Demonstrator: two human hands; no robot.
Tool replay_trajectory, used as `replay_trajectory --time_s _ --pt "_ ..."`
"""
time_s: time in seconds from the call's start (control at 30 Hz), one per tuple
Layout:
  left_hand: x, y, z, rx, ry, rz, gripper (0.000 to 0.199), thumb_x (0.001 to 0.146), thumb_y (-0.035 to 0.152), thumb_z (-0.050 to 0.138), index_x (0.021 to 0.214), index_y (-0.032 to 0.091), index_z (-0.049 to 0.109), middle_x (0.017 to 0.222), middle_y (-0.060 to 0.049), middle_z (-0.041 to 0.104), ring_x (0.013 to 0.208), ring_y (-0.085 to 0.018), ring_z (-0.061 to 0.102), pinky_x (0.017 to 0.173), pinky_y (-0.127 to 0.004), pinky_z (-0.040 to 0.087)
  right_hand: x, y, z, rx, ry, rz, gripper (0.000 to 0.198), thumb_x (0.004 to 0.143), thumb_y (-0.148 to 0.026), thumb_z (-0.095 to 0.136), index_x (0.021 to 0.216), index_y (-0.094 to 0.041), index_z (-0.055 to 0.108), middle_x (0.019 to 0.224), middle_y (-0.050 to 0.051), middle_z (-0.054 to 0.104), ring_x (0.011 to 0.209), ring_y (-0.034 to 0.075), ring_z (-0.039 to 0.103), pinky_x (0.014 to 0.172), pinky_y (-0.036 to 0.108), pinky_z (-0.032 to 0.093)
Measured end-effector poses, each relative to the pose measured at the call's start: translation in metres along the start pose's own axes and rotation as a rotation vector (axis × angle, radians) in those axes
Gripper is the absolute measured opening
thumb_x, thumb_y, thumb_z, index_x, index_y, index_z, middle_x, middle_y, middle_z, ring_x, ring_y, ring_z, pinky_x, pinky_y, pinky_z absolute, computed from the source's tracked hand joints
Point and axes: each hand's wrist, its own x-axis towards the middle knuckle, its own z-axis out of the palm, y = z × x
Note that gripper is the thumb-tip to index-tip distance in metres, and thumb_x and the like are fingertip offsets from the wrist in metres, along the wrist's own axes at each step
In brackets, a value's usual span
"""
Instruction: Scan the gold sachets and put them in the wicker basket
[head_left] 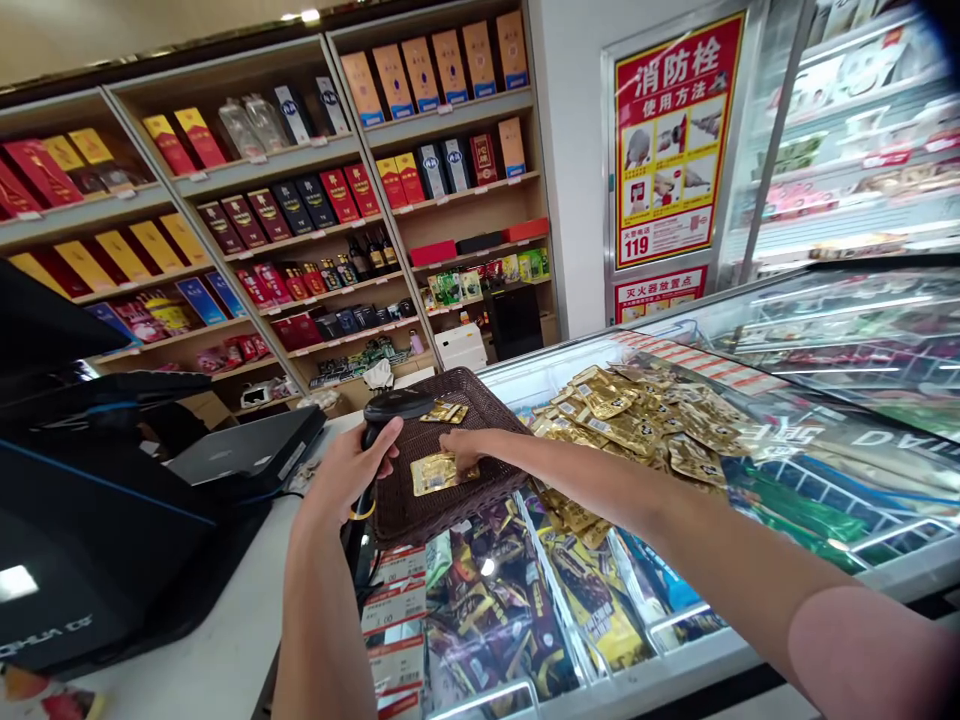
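My left hand [352, 465] is wrapped round the handle of a black barcode scanner [401, 403], its head over the left part of a dark brown woven basket [397, 525]. Inside that basket my right hand [466, 450] pinches the upper right of a gold foil packet [431, 474] lying on the basket's bottom. Another gold packet [448, 411] lies farther back in it, just past the scanner's head. To the right, a heap of similar gold packets [622, 410] is spread on the glass freezer top [705, 350].
Under the glass are wrapped frozen goods [487, 610] and wire dividers. A black checkout terminal [90, 500] stands on the white counter [217, 640] at left. Shelves of boxed bottles [300, 205] line the back wall, beside a red fire-hydrant poster [667, 140].
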Motion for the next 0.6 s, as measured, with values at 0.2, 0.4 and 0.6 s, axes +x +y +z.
replay_trajectory --time_s 0.2,0.4,0.6 --pt "0.001 0.002 0.003 0.012 0.01 -0.013 0.052 0.072 0.069 0.063 0.081 0.018 0.06 0.07 -0.001 0.063 0.055 -0.014 0.057 0.054 -0.024 0.042 -0.055 0.036 -0.027 0.222 0.159 0.172 0.018 0.09 -0.024 0.059 0.106 -0.016 0.06 0.106 0.011 0.067 0.087 0.019 0.062 0.066 0.025 0.046" --pt "-0.002 0.014 0.025 -0.054 -0.029 0.079 0.048 0.076 0.066 0.06 0.072 0.018 0.057 0.064 0.001 0.059 0.051 -0.011 0.05 0.051 -0.022 0.036 -0.127 0.073 -0.046 0.392 0.322 0.362 0.022 0.096 -0.034 0.043 0.112 -0.019 0.047 0.105 0.01 0.064 0.077 0.016 0.062 0.053 0.021 0.044" --pt "-0.012 0.032 0.046 -0.015 -0.172 0.122 0.046 0.082 0.063 0.054 0.069 0.018 0.054 0.059 0.001 0.055 0.053 -0.011 0.047 0.054 -0.022 0.035 -0.145 0.073 -0.062 0.557 0.376 0.351 0.03 0.096 -0.039 0.043 0.121 -0.022 0.042 0.115 0.012 0.06 0.086 0.02 0.063 0.057 0.024 0.048"
